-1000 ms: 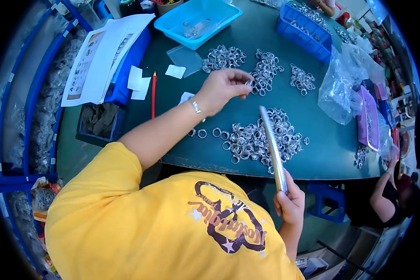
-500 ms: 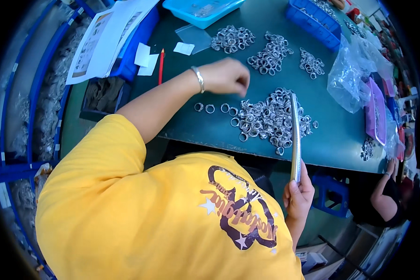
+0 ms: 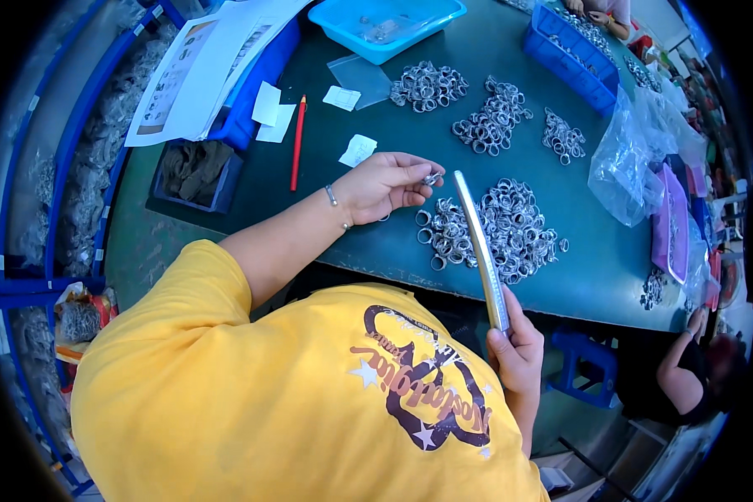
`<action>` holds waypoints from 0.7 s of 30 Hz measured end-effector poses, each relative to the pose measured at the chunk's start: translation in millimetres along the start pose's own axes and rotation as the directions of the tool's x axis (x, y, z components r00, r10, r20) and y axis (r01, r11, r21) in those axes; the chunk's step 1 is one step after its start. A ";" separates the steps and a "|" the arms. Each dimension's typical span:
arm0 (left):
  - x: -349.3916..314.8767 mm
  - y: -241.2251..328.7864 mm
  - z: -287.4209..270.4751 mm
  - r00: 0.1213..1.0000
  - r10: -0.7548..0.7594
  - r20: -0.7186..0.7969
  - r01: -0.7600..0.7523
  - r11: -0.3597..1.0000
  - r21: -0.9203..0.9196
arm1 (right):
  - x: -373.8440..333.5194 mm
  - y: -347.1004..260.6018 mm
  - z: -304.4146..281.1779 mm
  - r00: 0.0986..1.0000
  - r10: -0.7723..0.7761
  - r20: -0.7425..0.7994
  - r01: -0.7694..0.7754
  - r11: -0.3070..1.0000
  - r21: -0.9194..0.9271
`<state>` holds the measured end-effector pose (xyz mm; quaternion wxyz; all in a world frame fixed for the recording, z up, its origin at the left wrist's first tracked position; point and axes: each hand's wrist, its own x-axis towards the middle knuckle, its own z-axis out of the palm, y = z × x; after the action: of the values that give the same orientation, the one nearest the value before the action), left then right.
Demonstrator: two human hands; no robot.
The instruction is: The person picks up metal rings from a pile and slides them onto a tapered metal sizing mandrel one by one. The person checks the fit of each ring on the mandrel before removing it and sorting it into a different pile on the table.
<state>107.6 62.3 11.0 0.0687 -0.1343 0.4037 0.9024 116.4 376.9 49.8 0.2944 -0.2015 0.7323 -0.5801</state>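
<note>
My left hand (image 3: 381,188), with a silver bracelet on its wrist, pinches a small silver ring (image 3: 431,179) between thumb and fingertips. My right hand (image 3: 519,343) is closed around the lower end of a long, tapered metal ring mandrel (image 3: 481,251). The mandrel slants up and left, its narrow tip close to the ring but apart from it. Beneath and behind the mandrel lies a large pile of silver rings (image 3: 523,230) on the green table. A loose ring (image 3: 423,218) sits at the pile's left edge. My left hand covers part of the tabletop below it.
Three smaller ring piles (image 3: 429,86) lie farther back. Around them stand a light-blue tray (image 3: 385,48), a blue basket (image 3: 573,58), plastic bags (image 3: 623,167) and a purple tray (image 3: 671,226). A red pencil (image 3: 298,142) and paper slips (image 3: 358,151) are at left. Other people sit at right.
My left hand has come down and now shows a ring in its pinch. The mandrel in my right hand has swung left, its tip nearer my left hand. A paper slip has come into sight.
</note>
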 end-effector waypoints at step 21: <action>-3.6 -25.8 22.7 0.949 0.140 0.282 -0.209 0.950 0.231 | 37.0 -16.0 -11.5 0.956 -0.177 0.232 0.228 0.950 -0.215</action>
<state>112.7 96.3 8.3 0.0575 0.0327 0.5155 0.8543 80.4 357.8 59.8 0.2820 -0.3700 0.7370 -0.4903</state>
